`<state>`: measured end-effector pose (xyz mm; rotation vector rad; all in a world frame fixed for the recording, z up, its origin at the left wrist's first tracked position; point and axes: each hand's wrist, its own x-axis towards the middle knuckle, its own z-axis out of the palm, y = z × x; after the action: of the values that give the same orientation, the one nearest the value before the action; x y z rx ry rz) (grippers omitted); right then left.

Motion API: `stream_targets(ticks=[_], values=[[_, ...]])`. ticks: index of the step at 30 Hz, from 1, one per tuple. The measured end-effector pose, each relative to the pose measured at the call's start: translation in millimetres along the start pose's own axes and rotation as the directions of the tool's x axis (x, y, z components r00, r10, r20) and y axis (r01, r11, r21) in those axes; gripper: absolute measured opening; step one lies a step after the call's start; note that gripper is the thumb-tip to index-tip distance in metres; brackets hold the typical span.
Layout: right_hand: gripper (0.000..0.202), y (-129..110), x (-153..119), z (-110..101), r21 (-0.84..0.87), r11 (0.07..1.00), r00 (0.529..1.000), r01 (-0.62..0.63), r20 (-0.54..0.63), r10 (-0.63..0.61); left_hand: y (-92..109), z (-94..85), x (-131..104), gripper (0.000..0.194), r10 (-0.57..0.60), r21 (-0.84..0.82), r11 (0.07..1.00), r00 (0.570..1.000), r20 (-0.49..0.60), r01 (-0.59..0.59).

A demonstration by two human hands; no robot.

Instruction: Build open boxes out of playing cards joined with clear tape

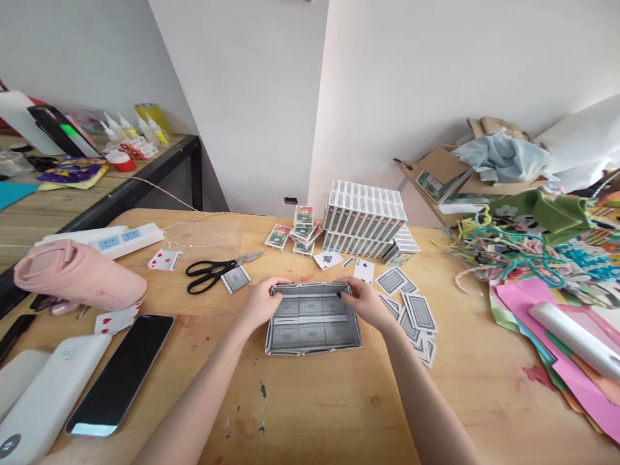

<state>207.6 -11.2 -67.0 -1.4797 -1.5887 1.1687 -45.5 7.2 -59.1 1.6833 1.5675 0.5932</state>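
Note:
A shallow open box made of playing cards, with grey patterned card backs on its inside, sits on the wooden table in front of me. My left hand grips its far left corner, thumb inside the wall and fingers behind it. At the far right corner my right hand holds the wall the same way. Just beyond my left hand lie black-handled scissors and a face-down card. Loose playing cards are spread to the right of my right hand.
Stacked card packs stand at the back, with several loose packs beside them. On the left are a phone, a pink roll and a power strip. Tangled yarn and coloured sheets cover the right side.

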Motion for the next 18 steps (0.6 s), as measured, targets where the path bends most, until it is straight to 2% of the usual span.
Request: stream_targets(ticks=[3, 6, 10, 13, 15, 18], values=[[0.035, 10, 2, 14, 0.178, 0.984, 0.999, -0.007, -0.031, 0.012, -3, 10.7, 2, 0.043, -0.012, -0.176, 0.984, 1.000, 0.011, 0.014], [0.035, 14, 8, 23, 0.211, 0.977, 0.999, -0.015, -0.039, 0.023, -3, 17.3, 3, 0.042, -0.046, -0.290, 0.956, 0.999, -0.011, 0.041], [0.026, 13, 14, 20, 0.277, 0.961, 0.999, -0.011, -0.032, 0.021, -5, 13.8, 5, 0.040, -0.071, -0.408, 0.910, 0.997, 0.023, 0.074], [0.028, 15, 16, 12, 0.479, 0.875, 0.984, 0.072, -0.177, 0.016, -9, 9.4, 3, 0.042, -0.115, -0.476, 0.874, 0.993, -0.007, 0.098], [0.032, 18, 16, 5, 0.577, 0.803, 0.952, 0.148, -0.303, 0.042, -13, 8.8, -3, 0.046, -0.187, -0.521, 0.846, 0.978, -0.089, 0.114], [0.034, 25, 10, -1, 0.614, 0.775, 0.937, 0.146, -0.338, 0.091, -16, 13.5, -24, 0.048, -0.304, -0.589, 0.796, 0.933, -0.193, 0.138]])
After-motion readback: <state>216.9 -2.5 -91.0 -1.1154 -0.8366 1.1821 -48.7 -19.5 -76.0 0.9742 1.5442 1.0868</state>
